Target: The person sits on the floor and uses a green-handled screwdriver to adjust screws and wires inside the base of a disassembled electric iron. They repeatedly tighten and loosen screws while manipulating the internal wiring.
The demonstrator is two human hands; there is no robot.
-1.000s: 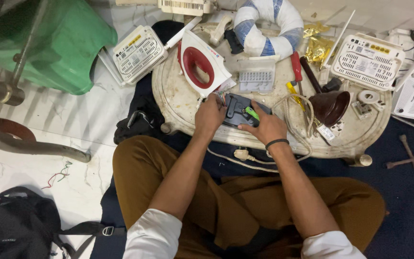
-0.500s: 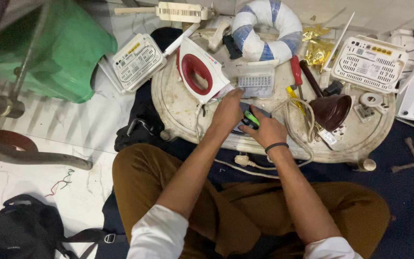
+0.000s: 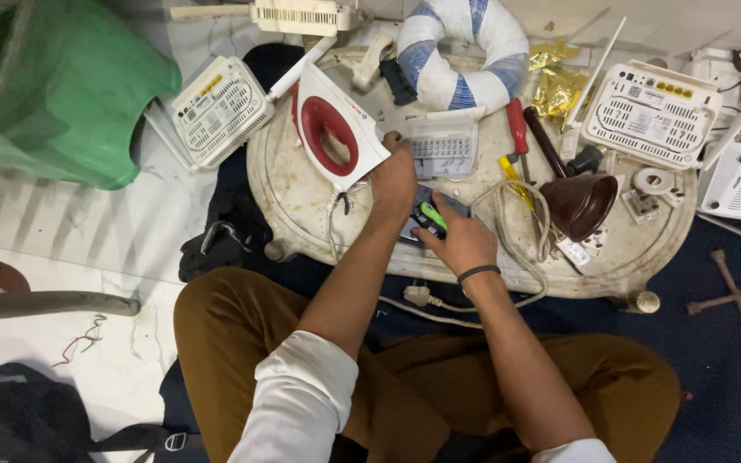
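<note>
Head view looks down on a round, scuffed cream tray table (image 3: 319,206) crowded with repair clutter. We note the right hand (image 3: 460,244) resting on a small dark device (image 3: 426,214) near the front middle of the table, its fingers curled around a green-handled tool (image 3: 433,214) held against the device's top. The left hand (image 3: 394,176) lies just beyond the device, reaching toward a clear plastic parts box (image 3: 443,147); its fingers are bent and close together, but we cannot tell whether they pinch anything.

Risks as we judge them: the device sits close to the table's near edge, and a sideways push from the tool could slide it off onto the lap. The pale cord (image 3: 516,223) loops beside the right wrist and could snag. The iron (image 3: 336,129), glossy white and red plastic with a pointed sole, lies touching the left hand's side and may be knocked.

Materials: a white and blue ring of wound fabric (image 3: 465,56) at the back; crinkled gold foil (image 3: 559,86); a dark brown glossy funnel (image 3: 581,204); a red-handled screwdriver (image 3: 518,129); white vented plastic router (image 3: 652,111) at the right, and another (image 3: 220,110) leaning at the left edge. A green plastic stool (image 3: 70,94) stands on the marble floor.
</note>
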